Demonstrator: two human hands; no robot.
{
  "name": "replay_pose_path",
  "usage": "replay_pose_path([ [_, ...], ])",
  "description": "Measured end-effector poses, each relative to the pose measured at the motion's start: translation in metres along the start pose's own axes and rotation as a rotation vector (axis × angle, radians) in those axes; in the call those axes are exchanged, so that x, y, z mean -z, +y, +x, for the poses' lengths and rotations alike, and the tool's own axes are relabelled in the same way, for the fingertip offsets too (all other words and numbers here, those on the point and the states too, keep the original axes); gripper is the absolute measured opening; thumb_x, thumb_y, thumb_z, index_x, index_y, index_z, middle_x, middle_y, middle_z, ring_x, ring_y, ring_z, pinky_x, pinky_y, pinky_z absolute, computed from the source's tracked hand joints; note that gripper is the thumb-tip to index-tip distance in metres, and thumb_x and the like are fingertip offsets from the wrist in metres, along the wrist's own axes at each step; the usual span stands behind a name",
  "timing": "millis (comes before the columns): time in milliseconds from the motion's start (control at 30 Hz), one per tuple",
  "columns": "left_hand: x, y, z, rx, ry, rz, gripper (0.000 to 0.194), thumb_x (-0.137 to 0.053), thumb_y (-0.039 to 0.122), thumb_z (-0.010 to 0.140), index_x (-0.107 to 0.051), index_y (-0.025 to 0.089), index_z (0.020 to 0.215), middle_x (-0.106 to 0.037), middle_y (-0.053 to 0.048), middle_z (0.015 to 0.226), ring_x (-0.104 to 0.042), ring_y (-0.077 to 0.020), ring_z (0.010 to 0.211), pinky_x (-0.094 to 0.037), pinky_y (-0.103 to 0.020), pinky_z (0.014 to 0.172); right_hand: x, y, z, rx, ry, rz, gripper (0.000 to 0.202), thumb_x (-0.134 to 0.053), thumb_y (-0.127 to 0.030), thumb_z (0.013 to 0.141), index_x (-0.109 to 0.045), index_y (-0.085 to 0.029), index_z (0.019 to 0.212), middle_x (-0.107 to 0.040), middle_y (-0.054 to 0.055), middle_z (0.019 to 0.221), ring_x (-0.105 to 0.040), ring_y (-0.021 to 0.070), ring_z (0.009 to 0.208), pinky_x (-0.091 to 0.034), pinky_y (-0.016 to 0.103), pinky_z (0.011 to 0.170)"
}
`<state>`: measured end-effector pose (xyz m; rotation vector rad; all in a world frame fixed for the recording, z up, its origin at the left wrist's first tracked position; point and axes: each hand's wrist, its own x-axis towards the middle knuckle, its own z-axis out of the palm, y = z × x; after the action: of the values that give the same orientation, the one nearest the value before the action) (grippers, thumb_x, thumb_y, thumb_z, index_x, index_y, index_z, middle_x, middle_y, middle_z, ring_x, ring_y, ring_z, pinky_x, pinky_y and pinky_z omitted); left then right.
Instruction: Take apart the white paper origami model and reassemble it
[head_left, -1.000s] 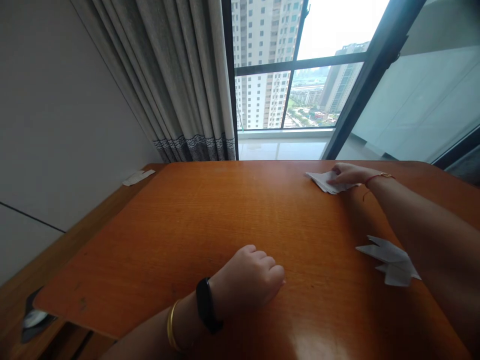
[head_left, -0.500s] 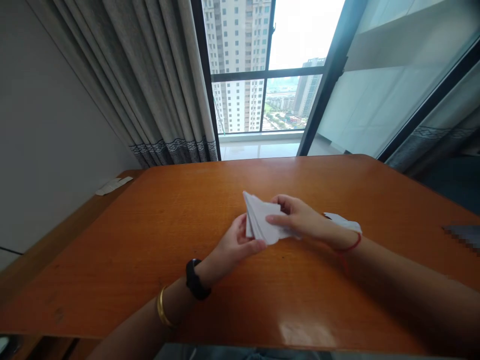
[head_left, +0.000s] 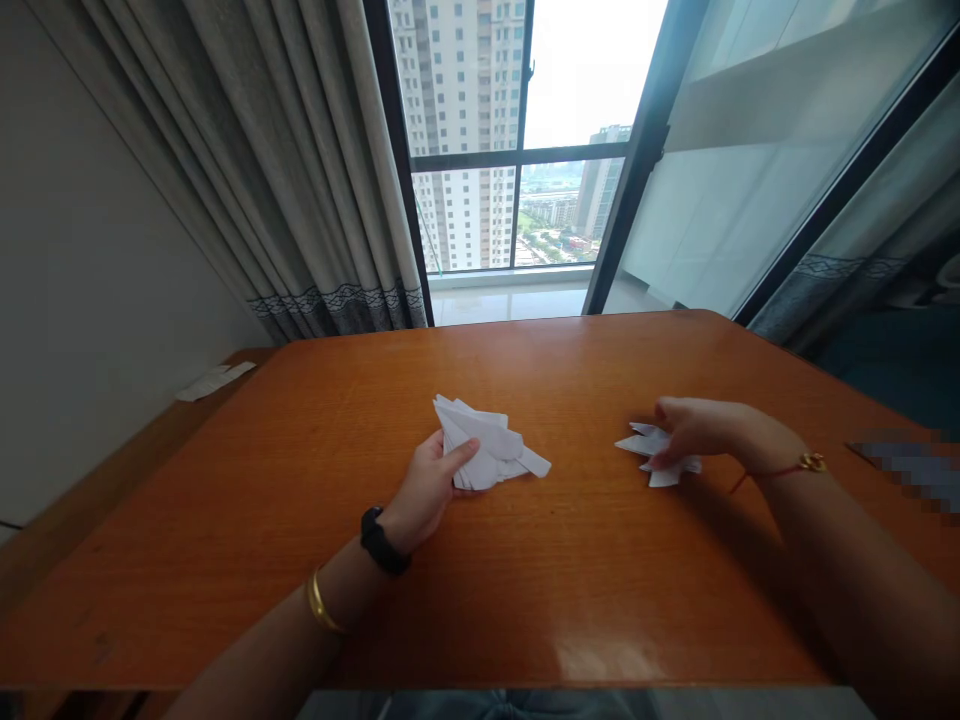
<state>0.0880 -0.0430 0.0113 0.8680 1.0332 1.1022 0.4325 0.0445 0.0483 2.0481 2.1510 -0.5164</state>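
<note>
My left hand [head_left: 431,480] is closed on a fanned stack of white paper pieces [head_left: 487,445], thumb on top and fingers beneath. The pieces overlap unevenly, and a narrow strip juts out toward the right. Over on the right side of the table, my right hand [head_left: 694,435] bends down over a second bunch of white paper pieces [head_left: 664,478]. Its thumb presses against them and the other fingers curl behind, partly hidden. Pointed paper ends stick out to the left of that hand.
Both hands are above a brown wooden table [head_left: 360,580]. Some flat pale paper [head_left: 216,381] lies on the ledge by the left wall. A blurred grey object [head_left: 911,472] rests at the table's right edge. Beyond stand a grey curtain [head_left: 315,180] and a window.
My right hand has let go of the stack and moved right to the other paper bunch. The left hand keeps the stack and has shifted slightly left.
</note>
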Motion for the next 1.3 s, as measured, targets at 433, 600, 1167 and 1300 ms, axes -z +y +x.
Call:
replay_pose_path([
  [433,0.000,0.000,-0.002,0.006,-0.016,0.003,0.050,-0.076,0.037,0.072,-0.057,0.014,0.111,-0.068,-0.012,0.102,-0.066,-0.0213,0.078,-0.054,-0.028,0.056,-0.004,-0.047,-0.014,0.338,0.092,0.702,0.034,-0.079,-0.035,0.058,-0.057,-0.019,0.079,-0.062,0.001,0.074,-0.056,0.0163,0.064,-0.041,0.027,0.056],
  [600,-0.010,-0.006,-0.007,0.024,-0.121,0.032,0.049,-0.072,0.035,0.074,-0.055,0.016,0.116,-0.066,-0.011,0.107,-0.064,-0.0198,0.079,-0.053,-0.029,0.062,-0.043,-0.124,-0.037,0.500,0.183,1.127,0.037,-0.073,-0.043,0.069,-0.053,-0.020,0.092,-0.060,0.002,0.085,-0.056,0.0179,0.076,-0.046,0.032,0.068],
  [1167,-0.011,-0.008,-0.012,-0.014,-0.233,-0.024,0.057,-0.075,0.037,0.075,-0.056,0.013,0.123,-0.066,-0.013,0.110,-0.065,-0.0191,0.078,-0.055,-0.032,0.067,-0.075,-0.149,-0.043,0.466,-0.094,1.390,0.059,-0.066,-0.057,0.075,-0.054,-0.023,0.122,-0.065,0.005,0.105,-0.061,0.0207,0.092,-0.049,0.034,0.080],
  [1300,-0.011,-0.009,-0.012,-0.027,-0.196,-0.012,0.055,-0.073,0.033,0.078,-0.055,0.016,0.126,-0.064,-0.013,0.119,-0.065,-0.0204,0.087,-0.056,-0.032,0.072,-0.076,-0.147,-0.039,0.502,-0.086,1.367,0.037,-0.073,-0.050,0.071,-0.061,-0.019,0.088,-0.065,0.001,0.079,-0.059,0.0156,0.070,-0.047,0.029,0.063],
])
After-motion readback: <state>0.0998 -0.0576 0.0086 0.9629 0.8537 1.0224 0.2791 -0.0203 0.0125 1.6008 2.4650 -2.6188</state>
